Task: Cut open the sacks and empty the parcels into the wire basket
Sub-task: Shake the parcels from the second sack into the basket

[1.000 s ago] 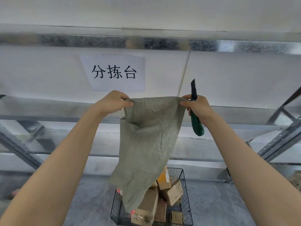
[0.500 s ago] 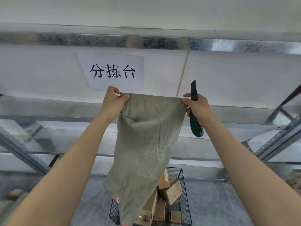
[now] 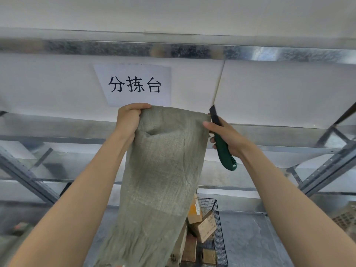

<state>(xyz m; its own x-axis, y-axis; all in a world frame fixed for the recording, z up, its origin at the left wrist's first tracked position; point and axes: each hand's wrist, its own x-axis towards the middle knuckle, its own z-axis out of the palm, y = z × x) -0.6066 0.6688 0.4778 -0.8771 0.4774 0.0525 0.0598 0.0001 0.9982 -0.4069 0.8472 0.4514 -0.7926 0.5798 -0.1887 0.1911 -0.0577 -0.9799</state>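
Note:
A limp grey-green woven sack [image 3: 161, 178] hangs at arm's length in front of me. My left hand [image 3: 128, 122] grips its top left corner. My right hand [image 3: 228, 135] holds a green-handled utility knife [image 3: 224, 149], blade end pointing up, and its fingers sit at the sack's top right edge; whether they still pinch the cloth I cannot tell. Below, the black wire basket [image 3: 219, 228] holds several cardboard parcels [image 3: 204, 226], partly hidden behind the sack.
A metal shelf frame [image 3: 327, 170] crosses the view behind the sack, with slanted uprights at left and right. A white paper sign [image 3: 134, 85] with black characters hangs on the wall panel. Grey floor [image 3: 248, 241] lies around the basket.
The sack's lower end has swung left and hangs lower in view, covering more of the basket. My left hand has moved closer to the right hand, and the right hand's fingers have loosened at the sack's edge.

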